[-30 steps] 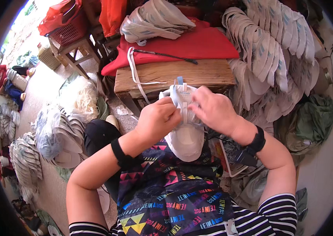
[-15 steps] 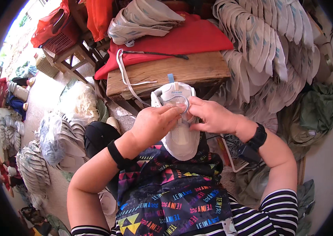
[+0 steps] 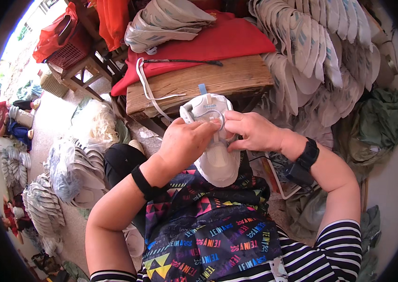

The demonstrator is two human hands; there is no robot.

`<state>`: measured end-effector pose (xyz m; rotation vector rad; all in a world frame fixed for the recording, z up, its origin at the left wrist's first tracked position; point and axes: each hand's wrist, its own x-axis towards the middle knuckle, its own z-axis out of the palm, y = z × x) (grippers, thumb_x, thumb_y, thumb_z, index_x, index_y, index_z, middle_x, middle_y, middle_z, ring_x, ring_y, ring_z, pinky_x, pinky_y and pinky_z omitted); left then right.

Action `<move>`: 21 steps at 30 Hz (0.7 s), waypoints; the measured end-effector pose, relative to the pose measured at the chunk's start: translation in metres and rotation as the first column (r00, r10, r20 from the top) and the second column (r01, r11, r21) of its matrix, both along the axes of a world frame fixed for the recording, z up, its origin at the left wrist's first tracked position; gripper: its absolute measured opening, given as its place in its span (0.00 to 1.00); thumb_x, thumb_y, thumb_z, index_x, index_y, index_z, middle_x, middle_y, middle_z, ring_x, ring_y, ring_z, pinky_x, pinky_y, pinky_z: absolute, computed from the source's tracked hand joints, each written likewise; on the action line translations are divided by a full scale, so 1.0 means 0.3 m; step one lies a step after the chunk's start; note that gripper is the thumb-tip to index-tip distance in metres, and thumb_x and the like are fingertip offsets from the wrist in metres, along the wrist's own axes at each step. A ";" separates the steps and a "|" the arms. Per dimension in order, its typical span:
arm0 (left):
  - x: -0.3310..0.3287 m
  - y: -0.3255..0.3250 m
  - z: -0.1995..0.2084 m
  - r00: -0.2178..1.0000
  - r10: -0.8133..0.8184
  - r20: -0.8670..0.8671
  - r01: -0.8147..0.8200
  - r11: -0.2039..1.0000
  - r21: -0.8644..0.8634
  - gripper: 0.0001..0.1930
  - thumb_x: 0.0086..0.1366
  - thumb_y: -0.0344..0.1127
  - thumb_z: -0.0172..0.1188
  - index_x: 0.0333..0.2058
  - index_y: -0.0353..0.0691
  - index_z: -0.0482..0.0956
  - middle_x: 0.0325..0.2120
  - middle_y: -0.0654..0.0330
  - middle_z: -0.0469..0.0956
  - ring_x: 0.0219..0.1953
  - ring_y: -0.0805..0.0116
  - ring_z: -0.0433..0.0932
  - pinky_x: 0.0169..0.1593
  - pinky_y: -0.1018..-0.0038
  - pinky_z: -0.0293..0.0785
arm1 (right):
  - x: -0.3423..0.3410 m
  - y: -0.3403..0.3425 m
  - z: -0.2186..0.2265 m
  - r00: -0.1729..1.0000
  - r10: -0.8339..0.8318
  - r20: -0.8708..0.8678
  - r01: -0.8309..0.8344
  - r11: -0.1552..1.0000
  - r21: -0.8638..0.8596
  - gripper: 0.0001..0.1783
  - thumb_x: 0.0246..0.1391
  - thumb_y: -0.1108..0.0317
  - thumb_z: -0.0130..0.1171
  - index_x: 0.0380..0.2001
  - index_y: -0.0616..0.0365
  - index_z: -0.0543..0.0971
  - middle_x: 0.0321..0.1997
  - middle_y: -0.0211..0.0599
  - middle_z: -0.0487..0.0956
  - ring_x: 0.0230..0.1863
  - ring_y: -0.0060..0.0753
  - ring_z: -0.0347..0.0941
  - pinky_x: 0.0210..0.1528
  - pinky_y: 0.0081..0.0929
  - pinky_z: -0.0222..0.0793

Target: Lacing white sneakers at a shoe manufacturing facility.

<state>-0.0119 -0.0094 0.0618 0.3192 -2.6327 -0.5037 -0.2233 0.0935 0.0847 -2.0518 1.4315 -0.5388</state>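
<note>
A white shoe upper (image 3: 217, 164) rests over my lap at the near edge of a wooden bench, its toe toward me and a pale blue tab at its far end. A white shoelace (image 3: 149, 91) runs from the bench top down to the shoe's left side. Another part of that lace curves in a loop across the shoe's opening. My left hand (image 3: 185, 141) lies over the shoe's left side, fingertips pinching the lace near the middle. From the right, my right hand (image 3: 257, 134) has thumb and fingers closed at the loop's edge. The fingertips partly hide the eyelets.
The wooden bench (image 3: 236, 75) carries a red cloth (image 3: 250, 42), a thin dark tool (image 3: 185, 61) and a stack of shoe uppers (image 3: 166, 26). More uppers (image 3: 302, 37) hang at the right. Bundled uppers (image 3: 44, 202) and plastic-wrapped piles (image 3: 98, 124) lie on the left floor.
The whole view has shifted slightly. My hands stay at the shoe with nearly the same pinch, and the lace loop between them has changed little.
</note>
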 end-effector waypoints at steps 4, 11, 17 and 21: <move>-0.003 0.001 -0.002 1.000 -0.004 -0.025 0.004 1.000 0.022 0.10 0.61 0.32 0.59 0.42 0.48 0.79 0.32 0.66 0.82 0.33 0.67 0.81 0.36 0.68 0.72 | 0.004 -0.005 0.011 1.000 0.002 0.023 -0.003 1.000 0.014 0.19 0.39 0.66 0.71 0.30 0.60 0.72 0.36 0.38 0.70 0.34 0.46 0.75 0.35 0.38 0.70; -0.021 0.006 0.019 0.973 -0.169 0.157 0.187 0.976 -0.110 0.12 0.51 0.32 0.59 0.37 0.48 0.79 0.39 0.68 0.74 0.41 0.72 0.76 0.37 0.68 0.72 | -0.002 -0.017 0.027 1.000 0.029 0.012 -0.029 0.999 0.046 0.17 0.39 0.69 0.70 0.30 0.60 0.71 0.36 0.38 0.70 0.35 0.46 0.74 0.36 0.38 0.69; -0.019 0.011 0.002 0.988 -0.156 -0.007 0.155 0.986 -0.062 0.13 0.52 0.28 0.60 0.38 0.46 0.78 0.37 0.66 0.75 0.39 0.65 0.77 0.39 0.68 0.73 | 0.019 -0.001 0.010 0.994 -0.036 -0.099 0.035 0.999 -0.008 0.13 0.46 0.64 0.64 0.29 0.57 0.72 0.38 0.38 0.71 0.36 0.49 0.75 0.35 0.43 0.70; -0.029 0.017 -0.023 0.987 -0.071 -0.146 0.074 0.997 0.014 0.10 0.56 0.27 0.59 0.38 0.43 0.78 0.34 0.61 0.77 0.36 0.59 0.78 0.40 0.66 0.74 | 0.055 0.025 0.011 0.975 -0.163 -0.152 0.155 0.986 -0.062 0.10 0.51 0.64 0.60 0.32 0.58 0.73 0.39 0.39 0.72 0.36 0.50 0.75 0.36 0.44 0.71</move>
